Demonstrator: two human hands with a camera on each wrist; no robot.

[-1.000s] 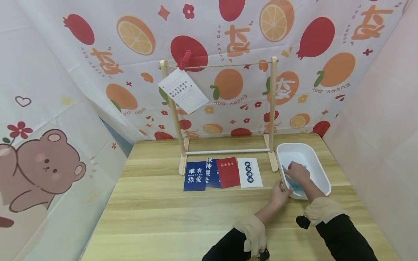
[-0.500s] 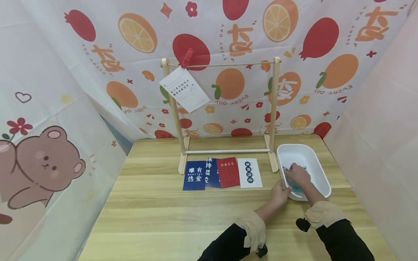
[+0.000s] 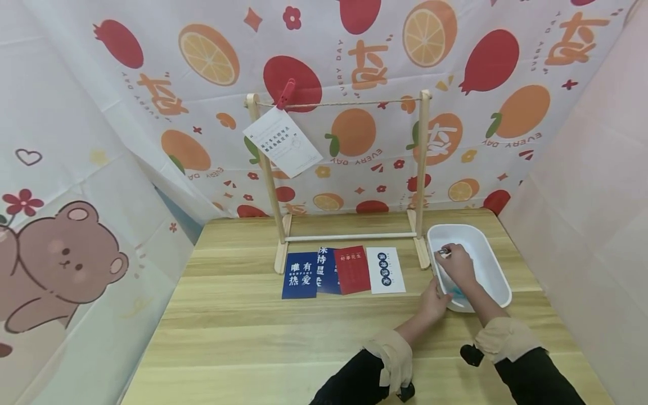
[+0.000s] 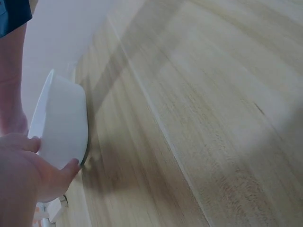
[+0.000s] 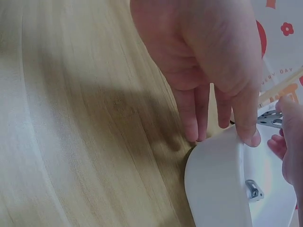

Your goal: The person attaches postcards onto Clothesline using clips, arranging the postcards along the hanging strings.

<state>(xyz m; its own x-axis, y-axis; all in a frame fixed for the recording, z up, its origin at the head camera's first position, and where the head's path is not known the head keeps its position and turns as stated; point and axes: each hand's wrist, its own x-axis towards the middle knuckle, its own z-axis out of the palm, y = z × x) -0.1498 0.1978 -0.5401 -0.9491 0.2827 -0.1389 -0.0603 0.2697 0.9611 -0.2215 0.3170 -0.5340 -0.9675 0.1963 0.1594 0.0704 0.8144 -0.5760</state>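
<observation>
Clip (image 5: 269, 119) hangs over the tub (image 3: 484, 253) near the right edge of the surface (image 3: 253, 337), pinched by fingers of the right hand (image 3: 459, 265); the left hand (image 3: 432, 302) pinches the tub's near left rim, thumb inside.

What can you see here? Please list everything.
Table: one, wooden, below
Rack: one, pale wood, table rear
Cord: one, tan, across rack
Clothespin: one, red, on cord
Hanging card: one, white, under clothespin
Table cards: two blue, one red, one white, before rack
Tub: one, white, right of rack
Clips: two visible, grey, one inside tub, one held
Blue-green contents: count unclear, inside tub
Cloth walls: three, pale, behind, left, right
Left hand: one, gripping tub rim
Right hand: one, holding clip
Sleeves: two, black, beige cuffs, bottom
Black objects: two, at cuffs
</observation>
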